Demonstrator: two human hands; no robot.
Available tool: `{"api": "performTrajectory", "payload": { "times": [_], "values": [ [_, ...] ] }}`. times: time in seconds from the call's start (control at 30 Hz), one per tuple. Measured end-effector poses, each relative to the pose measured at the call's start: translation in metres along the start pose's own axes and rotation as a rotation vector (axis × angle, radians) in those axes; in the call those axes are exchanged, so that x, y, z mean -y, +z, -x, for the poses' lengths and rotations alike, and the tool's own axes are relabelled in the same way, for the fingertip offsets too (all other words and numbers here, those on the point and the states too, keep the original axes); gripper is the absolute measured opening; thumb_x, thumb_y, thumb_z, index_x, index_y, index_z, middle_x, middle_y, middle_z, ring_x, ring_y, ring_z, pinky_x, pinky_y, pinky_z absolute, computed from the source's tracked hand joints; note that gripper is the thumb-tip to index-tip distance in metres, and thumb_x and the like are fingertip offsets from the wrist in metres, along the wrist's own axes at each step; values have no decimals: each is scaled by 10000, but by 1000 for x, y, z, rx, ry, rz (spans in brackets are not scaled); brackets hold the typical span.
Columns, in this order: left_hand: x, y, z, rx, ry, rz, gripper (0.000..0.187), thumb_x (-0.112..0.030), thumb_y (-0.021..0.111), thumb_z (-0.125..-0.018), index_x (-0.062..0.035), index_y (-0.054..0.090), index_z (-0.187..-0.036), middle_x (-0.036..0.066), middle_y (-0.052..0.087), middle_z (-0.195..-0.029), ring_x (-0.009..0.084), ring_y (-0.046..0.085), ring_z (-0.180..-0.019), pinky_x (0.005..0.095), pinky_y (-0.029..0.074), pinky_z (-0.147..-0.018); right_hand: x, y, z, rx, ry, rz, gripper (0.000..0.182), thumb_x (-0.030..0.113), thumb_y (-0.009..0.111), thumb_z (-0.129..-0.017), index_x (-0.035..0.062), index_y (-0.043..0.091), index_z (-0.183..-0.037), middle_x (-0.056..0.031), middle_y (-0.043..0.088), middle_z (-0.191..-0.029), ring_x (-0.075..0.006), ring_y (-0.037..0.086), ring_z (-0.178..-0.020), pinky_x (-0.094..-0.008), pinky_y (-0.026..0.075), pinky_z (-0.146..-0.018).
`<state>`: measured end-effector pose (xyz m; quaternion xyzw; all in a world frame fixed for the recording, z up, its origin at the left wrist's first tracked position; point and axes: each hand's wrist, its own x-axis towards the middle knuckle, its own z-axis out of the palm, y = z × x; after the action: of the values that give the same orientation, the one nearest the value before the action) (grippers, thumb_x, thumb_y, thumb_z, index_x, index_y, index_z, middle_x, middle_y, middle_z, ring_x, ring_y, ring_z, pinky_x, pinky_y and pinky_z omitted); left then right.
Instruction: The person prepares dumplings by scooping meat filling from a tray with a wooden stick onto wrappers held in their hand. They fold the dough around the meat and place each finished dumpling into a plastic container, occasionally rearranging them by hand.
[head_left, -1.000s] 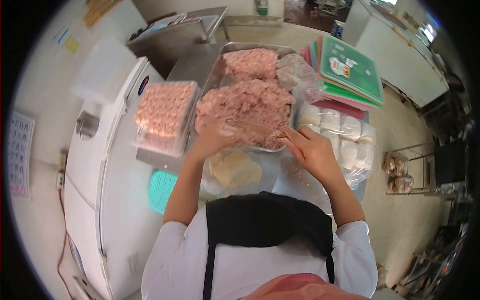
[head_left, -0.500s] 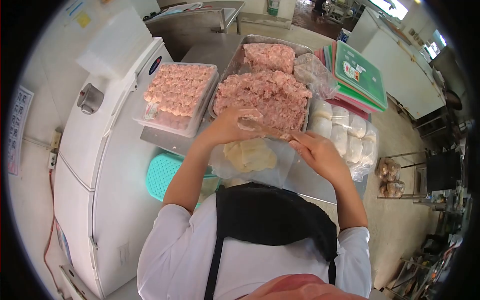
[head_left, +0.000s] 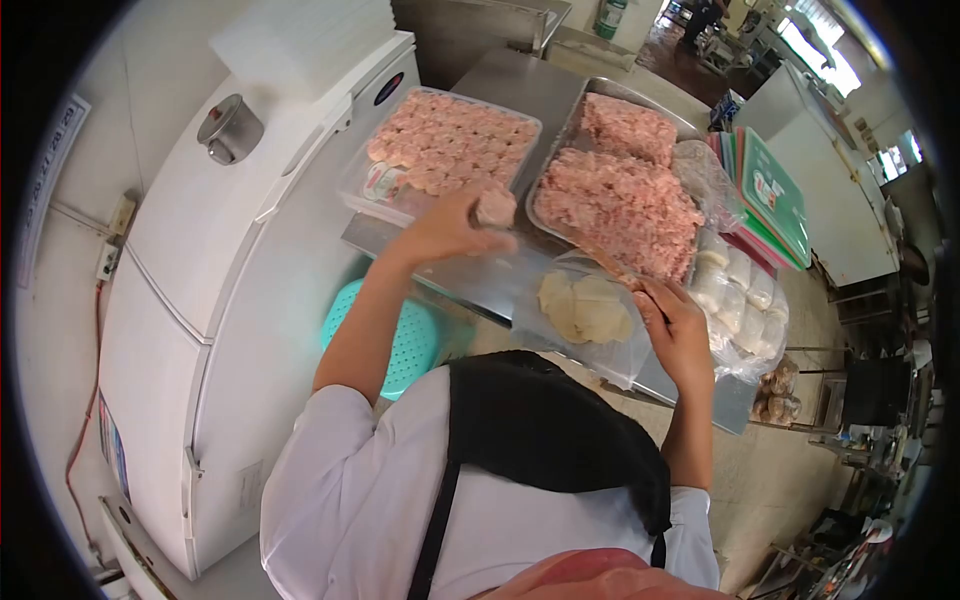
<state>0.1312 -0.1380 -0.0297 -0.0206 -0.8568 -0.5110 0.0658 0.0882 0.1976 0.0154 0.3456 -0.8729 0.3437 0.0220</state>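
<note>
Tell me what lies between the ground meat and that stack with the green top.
A crumpled clear plastic bag lies between the ground meat and the stack, as the head view shows.

Soft, fairly bright light fills the room, while a window beyond the counter's right edge glares, blown out to white. A pale sheen lies along the counter's near edge; highlights dot the clear bag at its right. Shadows look faint. The left hand blurs slightly. Wide-angle distortion bows the freezer; the corners go black.
</note>
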Motion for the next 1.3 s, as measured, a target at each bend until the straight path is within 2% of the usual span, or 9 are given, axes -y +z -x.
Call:
{"api": "performTrajectory", "payload": {
  "times": [0.1,0.2,0.4,0.8,0.9,0.97,1.03,1.13,1.3],
  "values": [
    [40,-50,13,-135,-88,-27,617,-246,804,-663,-42,572,-1197,129,625,-1012,255,602,-923,325,484,-826,9,13,7,-28,98,-61,215,154,632,-896,27,663,-1067,-125,574,-778,-257,568,-669,-340,444,-623],
    [92,-77,21,-374,-8,-480,633,-220,772,-675,-35,540,-1234,157,622,-1037,305,607,-943,379,491,-833,11,26,20,-71,190,-21,242,159,628,-911,-10,649,-1083,-96,567,-774,-190,531,-680,-303,431,-639],
    [157,-110,-10,-390,-154,-556,705,-240,720,-733,-9,420,-1329,258,586,-1157,404,578,-1054,463,471,-873,16,47,39,-129,359,-54,275,187,607,-940,-53,630,-1073,-44,552,-778,-118,491,-697,-259,413,-644],
    [202,-87,-46,-251,-175,-587,789,-130,645,-738,61,282,-1412,296,610,-1063,424,590,-1007,466,467,-880,23,47,42,-210,415,-1,266,196,572,-962,-38,633,-1071,-38,540,-750,-100,481,-700,-251,414,-646],
    [209,-88,-48,-198,-223,-544,820,-144,675,-714,59,303,-1416,297,426,-1382,384,414,-1297,410,341,-1080,8,39,34,-214,372,4,283,233,549,-975,-25,644,-1045,-36,521,-720,-98,472,-685,-260,412,-632],
    [221,-88,-41,-241,-82,-598,791,-148,651,-714,60,325,-1404,295,409,-1398,392,404,-1302,415,328,-1090,-4,25,24,-174,410,-2,300,258,530,-984,-13,655,-1020,-29,496,-691,-93,459,-667,-266,402,-612],
    [181,-91,-29,-176,-33,-666,706,-161,616,-743,67,369,-1364,296,476,-1317,410,458,-1237,452,379,-1031,-31,8,17,-130,454,26,296,264,531,-979,-4,656,-998,-104,555,-707,-154,519,-660,-298,430,-627],
    [82,-75,-15,-140,-269,-592,664,-211,657,-752,37,437,-1327,263,479,-1342,412,436,-1263,435,337,-1072,-66,-13,13,-85,512,98,295,267,533,-972,-2,654,-976,-169,585,-718,-222,549,-642,-331,448,-637],
    [69,6,-10,-121,34,-441,455,-252,643,-850,-52,548,-1248,195,543,-1294,364,483,-1229,434,371,-1045,-107,-35,18,-71,373,84,290,264,545,-950,-8,648,-953,-240,607,-785,-377,598,-719,-408,467,-682]
  ]
}}
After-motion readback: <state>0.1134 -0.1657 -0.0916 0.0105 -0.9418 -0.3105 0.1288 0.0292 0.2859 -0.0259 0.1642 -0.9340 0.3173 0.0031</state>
